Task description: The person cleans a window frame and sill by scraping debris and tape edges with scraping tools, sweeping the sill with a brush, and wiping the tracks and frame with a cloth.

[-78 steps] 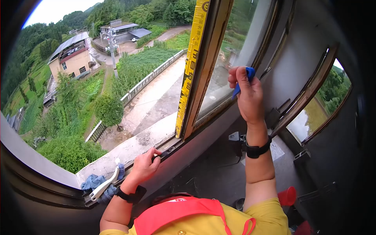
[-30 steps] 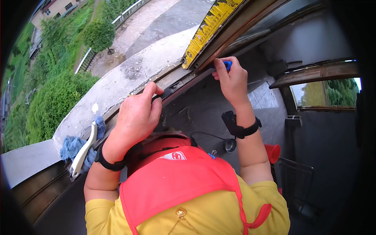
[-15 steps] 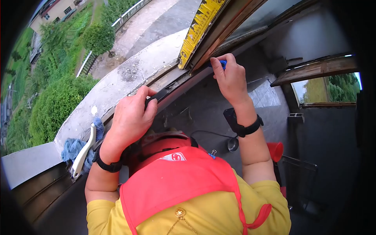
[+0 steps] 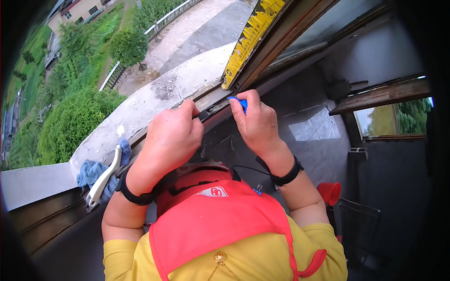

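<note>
My left hand (image 4: 173,136) is closed around a small black object (image 4: 202,115) at the window track (image 4: 213,99); most of that object is hidden by the fingers. To its right, my right hand (image 4: 256,122) pinches a blue tool (image 4: 242,104) just above the same track, near the foot of the window frame (image 4: 262,58). The two hands are apart. Yellow, worn tape (image 4: 248,42) runs along the frame's edge. Each wrist wears a black band.
A white-handled brush (image 4: 104,177) lies on a blue cloth (image 4: 90,172) at the left of the sill (image 4: 154,96). Beyond it are trees and a paved yard outside. A red container (image 4: 329,193) stands low at the right, and a second window (image 4: 393,119) is behind it.
My right hand has moved left and down along the track with the blue tool, closer to my left hand. My left hand has shifted slightly right, still on the black object.
</note>
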A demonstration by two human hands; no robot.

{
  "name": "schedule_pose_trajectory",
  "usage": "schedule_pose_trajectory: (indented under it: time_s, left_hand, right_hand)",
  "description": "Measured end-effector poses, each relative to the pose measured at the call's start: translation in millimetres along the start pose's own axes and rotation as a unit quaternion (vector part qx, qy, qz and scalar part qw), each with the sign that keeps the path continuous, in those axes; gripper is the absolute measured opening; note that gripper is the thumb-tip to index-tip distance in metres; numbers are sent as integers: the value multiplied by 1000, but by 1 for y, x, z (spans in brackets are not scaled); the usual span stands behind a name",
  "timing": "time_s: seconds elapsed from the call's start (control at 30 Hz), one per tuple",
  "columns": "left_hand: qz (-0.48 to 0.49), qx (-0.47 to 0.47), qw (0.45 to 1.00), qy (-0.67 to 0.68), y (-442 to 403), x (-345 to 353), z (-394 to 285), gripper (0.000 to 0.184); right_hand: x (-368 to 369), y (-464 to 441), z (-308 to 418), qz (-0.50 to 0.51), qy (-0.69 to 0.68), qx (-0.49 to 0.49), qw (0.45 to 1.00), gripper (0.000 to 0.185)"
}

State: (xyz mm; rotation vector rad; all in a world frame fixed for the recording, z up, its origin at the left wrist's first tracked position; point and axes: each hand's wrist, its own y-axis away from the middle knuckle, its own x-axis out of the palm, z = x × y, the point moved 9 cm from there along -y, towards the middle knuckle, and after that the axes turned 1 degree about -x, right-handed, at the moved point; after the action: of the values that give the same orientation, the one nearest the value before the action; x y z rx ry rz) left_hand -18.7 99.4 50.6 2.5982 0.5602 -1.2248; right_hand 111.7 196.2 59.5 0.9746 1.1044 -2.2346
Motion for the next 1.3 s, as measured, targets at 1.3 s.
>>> schedule_pose_trajectory:
  time_s: [1.3]
  left_hand:
    - [-265, 39, 919, 289, -51, 2, -55, 27]
  right_hand:
    - [-44, 10, -78, -22, -190, 185, 964, 22]
